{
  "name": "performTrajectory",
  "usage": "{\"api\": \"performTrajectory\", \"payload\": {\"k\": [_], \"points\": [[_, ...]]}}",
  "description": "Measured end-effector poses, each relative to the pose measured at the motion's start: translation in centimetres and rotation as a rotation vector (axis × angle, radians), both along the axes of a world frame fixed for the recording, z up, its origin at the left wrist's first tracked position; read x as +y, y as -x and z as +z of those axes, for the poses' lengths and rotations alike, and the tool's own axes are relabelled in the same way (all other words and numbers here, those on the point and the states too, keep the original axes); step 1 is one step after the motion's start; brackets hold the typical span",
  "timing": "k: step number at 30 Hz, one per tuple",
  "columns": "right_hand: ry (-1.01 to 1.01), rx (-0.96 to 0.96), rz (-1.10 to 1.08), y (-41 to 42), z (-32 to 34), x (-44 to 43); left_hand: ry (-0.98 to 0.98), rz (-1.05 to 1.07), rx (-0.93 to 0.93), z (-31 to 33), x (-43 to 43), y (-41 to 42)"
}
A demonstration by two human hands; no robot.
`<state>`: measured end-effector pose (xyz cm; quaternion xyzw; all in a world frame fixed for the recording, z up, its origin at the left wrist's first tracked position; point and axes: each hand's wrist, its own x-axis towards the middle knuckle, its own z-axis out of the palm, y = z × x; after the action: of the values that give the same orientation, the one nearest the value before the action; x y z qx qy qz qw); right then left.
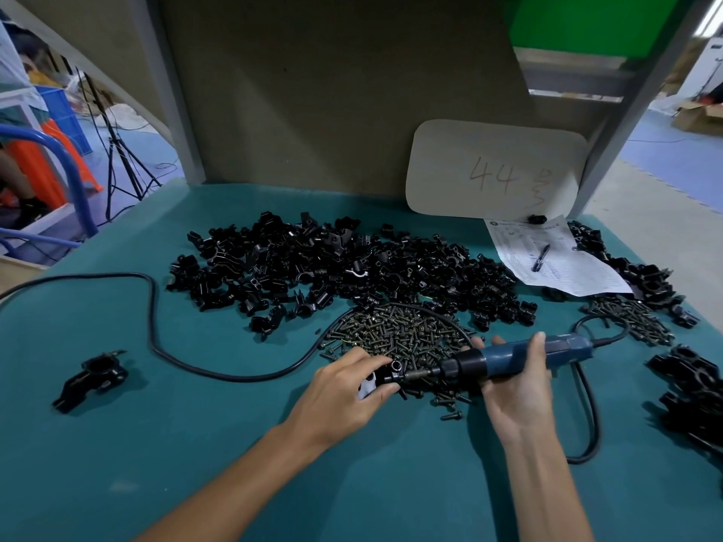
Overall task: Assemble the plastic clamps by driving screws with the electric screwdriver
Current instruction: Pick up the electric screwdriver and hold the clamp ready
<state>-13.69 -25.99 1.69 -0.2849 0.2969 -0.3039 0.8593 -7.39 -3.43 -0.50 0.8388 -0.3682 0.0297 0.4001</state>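
Left hand (344,389) gripping a black clamp (387,375), right hand (516,379) wrapped around the electric screwdriver (520,356), bit against the clamp, screw pile (403,334) just beyond both hands

Black clamps (332,264) and dull-bronze screws (407,334) on a teal table (195,444) — blue screwdriver (508,359), black cable (152,307).

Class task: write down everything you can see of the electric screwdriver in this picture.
The screwdriver is a slim, pen-shaped tool with a blue, plastic-looking body, a black collar at the front and a metal bit. It is held roughly level, bit pointing left, just above the screws. The right hand grips its body. The bit's tip is at the black clamp that the left hand holds. A black cord leaves its rear end.
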Motion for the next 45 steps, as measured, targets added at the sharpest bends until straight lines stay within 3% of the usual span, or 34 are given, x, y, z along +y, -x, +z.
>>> {"api": "performTrajectory", "payload": {"k": [45], "points": [[-0.037, -0.032, 0.013, 0.2, -0.5, -0.5, 0.013, -0.03, -0.046, -0.1, 0.0, 0.1]]}}
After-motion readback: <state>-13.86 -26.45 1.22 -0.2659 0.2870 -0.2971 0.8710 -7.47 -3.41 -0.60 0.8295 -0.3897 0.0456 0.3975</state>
